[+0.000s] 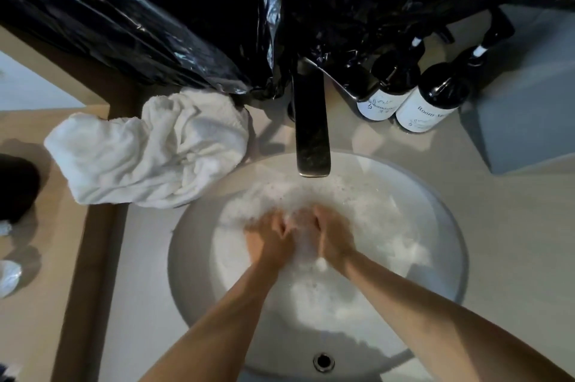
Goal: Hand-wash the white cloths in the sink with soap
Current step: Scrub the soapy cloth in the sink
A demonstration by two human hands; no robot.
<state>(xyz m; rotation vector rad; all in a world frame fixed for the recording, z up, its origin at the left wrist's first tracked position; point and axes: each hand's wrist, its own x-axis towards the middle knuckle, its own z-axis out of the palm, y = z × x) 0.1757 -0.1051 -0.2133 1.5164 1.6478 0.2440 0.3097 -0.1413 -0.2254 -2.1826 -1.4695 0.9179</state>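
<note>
1. Nearest the camera, the round white sink [186, 260] shows its overflow hole [323, 362] in the near wall, and two bare forearms reach in over it.
2. In the middle of the basin both hands are sunk in suds [382, 216], side by side and nearly touching. The left hand [269, 240] and the right hand [333, 241] each curl their fingers down into a wet white cloth [303, 238] bunched between them; foam and blur hide the fingertips, so how tightly they grip I cannot tell.
3. More white cloth or foam lies under the water around the hands; I cannot tell which.
4. Just beyond, a dark flat faucet [312, 132] juts out over the far rim of the basin.
5. Left of the faucet, a crumpled white towel [149, 151] lies on the beige counter [513, 226], one corner near the sink's rim.
6. Right of the faucet, two dark pump bottles [432, 101] with white labels stand side by side, a grey box [525, 120] beside them.
7. Farthest back, black plastic sheeting [140, 8] hangs down behind the faucet.
</note>
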